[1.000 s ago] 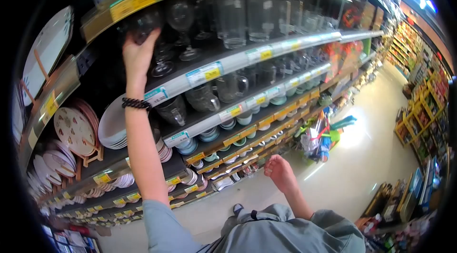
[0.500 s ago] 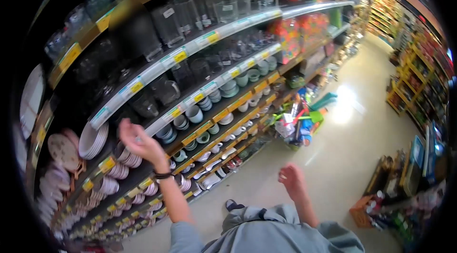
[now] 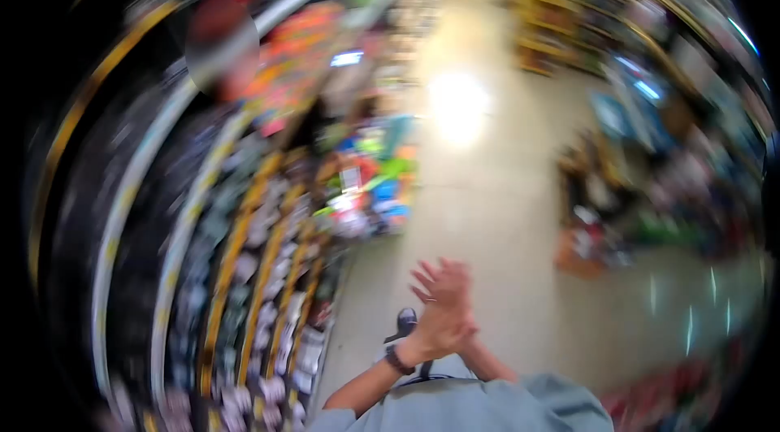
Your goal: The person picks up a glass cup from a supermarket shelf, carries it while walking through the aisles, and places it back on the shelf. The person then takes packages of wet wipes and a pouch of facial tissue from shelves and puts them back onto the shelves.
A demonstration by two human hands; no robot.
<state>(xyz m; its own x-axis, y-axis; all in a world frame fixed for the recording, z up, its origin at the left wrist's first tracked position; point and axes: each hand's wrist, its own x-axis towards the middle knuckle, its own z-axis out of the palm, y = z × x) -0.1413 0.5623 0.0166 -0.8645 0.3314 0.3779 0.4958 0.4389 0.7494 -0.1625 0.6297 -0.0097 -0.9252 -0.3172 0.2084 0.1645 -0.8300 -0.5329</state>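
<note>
Person standing in a shop aisle; left hand (image 3: 437, 333) and right hand (image 3: 461, 295) brought together low in front of the body, touching, over the pale glossy floor (image 3: 496, 217); fingers fan upward and to the left, though motion blur leaves unclear which hand owns them; no object shows between or in the hands, but the overlap hides the palms, so from here I cannot tell how far either is closed, or whether something small is pressed inside.

To do this contact well, I judge: wrists loose, palms meeting squarely, elbows tucked; best kept mid-aisle, as blurred stacks of pale dishes (image 3: 264, 391) crowd the near left on long shelves with yellow-orange edges (image 3: 223, 294); a swinging left elbow could knock them.

Pose: left forearm rises from near left, a dark band (image 3: 398, 360) round its wrist; right forearm slants in from near right, mostly behind the meeting hands; grey-blue shirt (image 3: 487, 406) just below; dark shoe (image 3: 406, 320) left of the hands.

Nearest goods ahead: a multicoloured heap of bright wares (image 3: 378, 176), farther off and left, well apart from both hands.
</note>
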